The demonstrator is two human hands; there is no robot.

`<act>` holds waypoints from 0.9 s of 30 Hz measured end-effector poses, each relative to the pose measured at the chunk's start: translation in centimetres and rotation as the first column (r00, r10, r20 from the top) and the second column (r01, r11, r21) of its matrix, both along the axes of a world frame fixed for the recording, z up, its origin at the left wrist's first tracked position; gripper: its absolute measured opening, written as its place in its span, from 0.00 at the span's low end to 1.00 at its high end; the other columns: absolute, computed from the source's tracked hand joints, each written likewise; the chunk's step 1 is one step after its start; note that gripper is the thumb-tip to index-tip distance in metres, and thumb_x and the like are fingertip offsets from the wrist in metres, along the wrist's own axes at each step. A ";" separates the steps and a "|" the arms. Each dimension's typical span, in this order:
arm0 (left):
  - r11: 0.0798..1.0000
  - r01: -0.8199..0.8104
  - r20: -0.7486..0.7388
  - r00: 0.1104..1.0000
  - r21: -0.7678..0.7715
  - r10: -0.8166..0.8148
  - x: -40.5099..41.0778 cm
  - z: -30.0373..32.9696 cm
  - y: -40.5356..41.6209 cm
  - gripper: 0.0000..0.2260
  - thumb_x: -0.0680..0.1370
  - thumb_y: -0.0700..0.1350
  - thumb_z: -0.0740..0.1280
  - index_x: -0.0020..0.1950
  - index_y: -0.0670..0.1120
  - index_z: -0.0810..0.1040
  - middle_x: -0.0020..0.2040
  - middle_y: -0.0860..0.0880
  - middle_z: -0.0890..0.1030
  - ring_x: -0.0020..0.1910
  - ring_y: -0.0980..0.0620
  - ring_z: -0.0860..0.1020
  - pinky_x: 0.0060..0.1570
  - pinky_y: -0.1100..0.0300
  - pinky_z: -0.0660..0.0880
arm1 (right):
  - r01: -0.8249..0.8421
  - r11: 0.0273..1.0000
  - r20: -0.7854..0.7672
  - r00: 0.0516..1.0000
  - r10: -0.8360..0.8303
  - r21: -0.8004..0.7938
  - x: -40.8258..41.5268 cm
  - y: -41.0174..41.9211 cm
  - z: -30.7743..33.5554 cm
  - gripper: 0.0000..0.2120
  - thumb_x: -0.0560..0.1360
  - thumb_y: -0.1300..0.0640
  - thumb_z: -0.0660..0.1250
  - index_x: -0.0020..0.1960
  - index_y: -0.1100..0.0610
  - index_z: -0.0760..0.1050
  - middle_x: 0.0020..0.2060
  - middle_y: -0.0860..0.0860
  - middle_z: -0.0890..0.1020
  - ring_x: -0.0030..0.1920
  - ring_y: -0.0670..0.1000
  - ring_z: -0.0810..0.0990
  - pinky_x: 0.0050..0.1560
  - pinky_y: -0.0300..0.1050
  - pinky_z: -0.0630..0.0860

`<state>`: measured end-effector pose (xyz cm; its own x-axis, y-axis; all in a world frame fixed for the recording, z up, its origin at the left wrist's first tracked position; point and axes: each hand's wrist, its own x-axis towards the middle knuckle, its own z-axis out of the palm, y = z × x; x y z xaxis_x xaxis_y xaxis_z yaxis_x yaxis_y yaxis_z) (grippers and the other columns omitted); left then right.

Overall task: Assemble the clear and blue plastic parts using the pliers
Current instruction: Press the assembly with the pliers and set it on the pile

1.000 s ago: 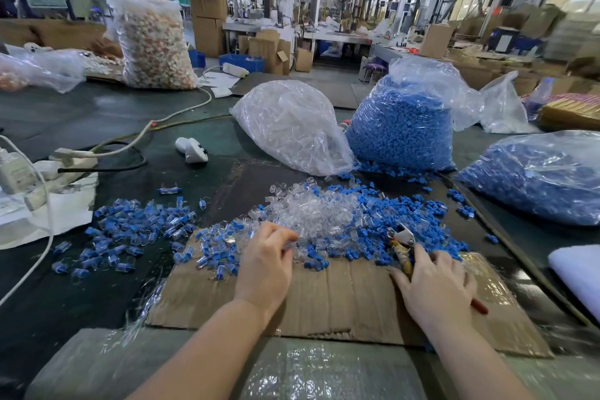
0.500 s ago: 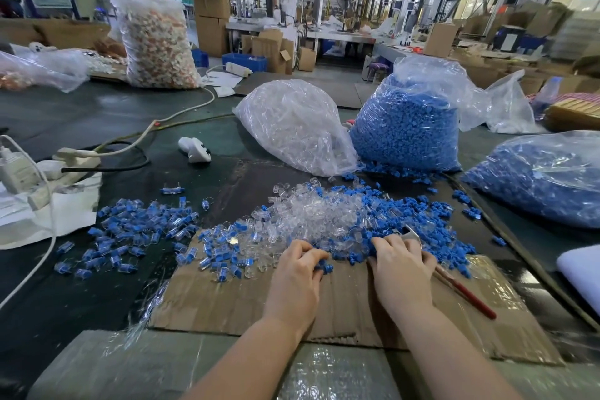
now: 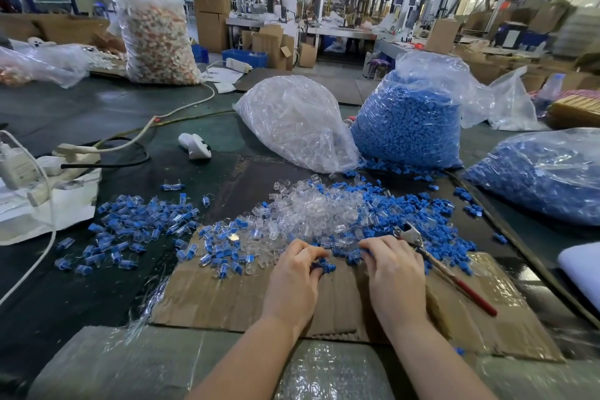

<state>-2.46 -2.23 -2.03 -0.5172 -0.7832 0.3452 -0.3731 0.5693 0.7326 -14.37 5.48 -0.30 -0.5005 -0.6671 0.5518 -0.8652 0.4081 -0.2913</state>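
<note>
At the left of the frame, a spread of finished clear-and-blue pieces (image 3: 130, 230) is lying on the dark table (image 3: 81, 286), probably set aside there to keep done work apart from loose stock. Toward lower centre, I am watching the left hand (image 3: 297, 273) resting palm-down on the cardboard sheet (image 3: 220, 299), its fingers curling in on a blue plastic part (image 3: 324, 267) at the near edge of the mixed pile. The loose clear parts (image 3: 311, 211) are sitting heaped just above it, within easy reach, I think. Just right of that, the right hand (image 3: 394, 273) is lying palm-down too, fingertips bent into the scattered blue parts (image 3: 431, 221); I cannot tell whether they are pinching one. At its right, the pliers (image 3: 435, 261) are lying unheld on the cardboard, red handles pointing lower right, jaws just beside the knuckles. Behind, the bags of clear parts (image 3: 292, 123) and blue parts (image 3: 409, 127) are standing as supply.
</note>
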 end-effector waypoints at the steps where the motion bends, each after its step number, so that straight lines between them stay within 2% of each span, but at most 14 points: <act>1: 1.000 -0.007 -0.002 1.000 0.002 0.007 0.0 0.0 0.0 0.12 0.76 0.39 0.66 0.58 0.50 0.78 0.48 0.60 0.71 0.49 0.62 0.73 0.49 0.79 0.66 | -0.028 0.999 -0.005 1.000 0.028 -0.018 0.5 -0.1 -0.1 0.06 0.71 0.64 0.71 0.46 0.55 0.80 0.40 0.50 0.81 0.42 0.55 0.79 0.45 0.52 0.73; 4: 1.000 -0.010 0.024 1.000 -0.003 0.010 0.0 0.0 0.0 0.14 0.77 0.40 0.66 0.61 0.50 0.76 0.49 0.59 0.70 0.49 0.61 0.73 0.53 0.73 0.68 | -0.064 0.997 -0.008 0.998 0.064 -0.051 1.6 -0.4 -0.7 0.10 0.68 0.67 0.72 0.46 0.55 0.79 0.39 0.49 0.81 0.40 0.53 0.79 0.42 0.48 0.71; 7: 1.000 -0.007 0.057 0.998 -0.007 0.007 0.0 0.0 0.0 0.15 0.77 0.41 0.65 0.64 0.50 0.75 0.51 0.57 0.70 0.50 0.58 0.73 0.56 0.68 0.70 | -0.061 0.997 -0.015 0.998 0.060 -0.052 1.9 -0.4 -1.3 0.15 0.64 0.70 0.74 0.46 0.55 0.80 0.41 0.50 0.80 0.41 0.54 0.79 0.42 0.49 0.72; 13: 0.999 -0.032 -0.001 0.999 -0.001 0.032 0.1 0.1 0.0 0.08 0.76 0.43 0.67 0.55 0.49 0.78 0.47 0.59 0.69 0.46 0.60 0.73 0.49 0.72 0.68 | -0.072 0.993 -0.023 0.997 0.071 -0.089 1.8 -0.2 -1.6 0.17 0.63 0.70 0.76 0.49 0.56 0.81 0.40 0.50 0.81 0.42 0.55 0.80 0.44 0.50 0.73; 18: 0.998 -0.065 -0.048 0.997 0.011 0.065 0.3 0.1 0.2 0.07 0.77 0.42 0.66 0.54 0.49 0.79 0.47 0.59 0.74 0.45 0.61 0.73 0.45 0.77 0.66 | -0.090 0.989 0.020 0.995 0.093 -0.120 2.0 0.1 -1.6 0.10 0.67 0.66 0.74 0.47 0.58 0.79 0.38 0.51 0.82 0.40 0.54 0.81 0.44 0.50 0.73; 21: 0.998 -0.070 -0.038 0.997 0.002 0.070 0.3 0.1 0.2 0.09 0.77 0.42 0.65 0.57 0.49 0.79 0.47 0.59 0.75 0.46 0.61 0.74 0.47 0.76 0.67 | -0.104 0.989 -0.024 0.995 0.102 -0.106 2.1 0.3 -1.4 0.13 0.65 0.68 0.76 0.47 0.58 0.80 0.38 0.50 0.83 0.40 0.53 0.82 0.44 0.50 0.75; 24: 0.998 -0.058 -0.018 0.998 0.010 0.058 0.2 0.1 0.2 0.11 0.78 0.39 0.65 0.58 0.49 0.79 0.48 0.57 0.76 0.48 0.59 0.75 0.51 0.70 0.70 | -0.109 0.989 -0.080 0.992 0.101 -0.101 2.2 0.4 -1.2 0.17 0.61 0.70 0.77 0.47 0.58 0.82 0.37 0.50 0.82 0.39 0.54 0.82 0.43 0.50 0.76; 27: 0.998 -0.069 -0.019 0.997 0.005 0.069 0.2 0.0 0.2 0.13 0.77 0.38 0.65 0.60 0.48 0.78 0.48 0.58 0.75 0.49 0.59 0.74 0.52 0.71 0.70 | -0.118 0.988 -0.076 0.991 0.111 -0.097 2.2 0.4 -1.2 0.15 0.62 0.67 0.78 0.47 0.58 0.81 0.38 0.51 0.83 0.39 0.54 0.82 0.43 0.51 0.77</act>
<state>-2.28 -2.03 -2.00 -0.4554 -0.8184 0.3506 -0.3972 0.5392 0.7426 -12.15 5.85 -1.53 -0.3817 -0.6566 0.6505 -0.9243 0.2763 -0.2634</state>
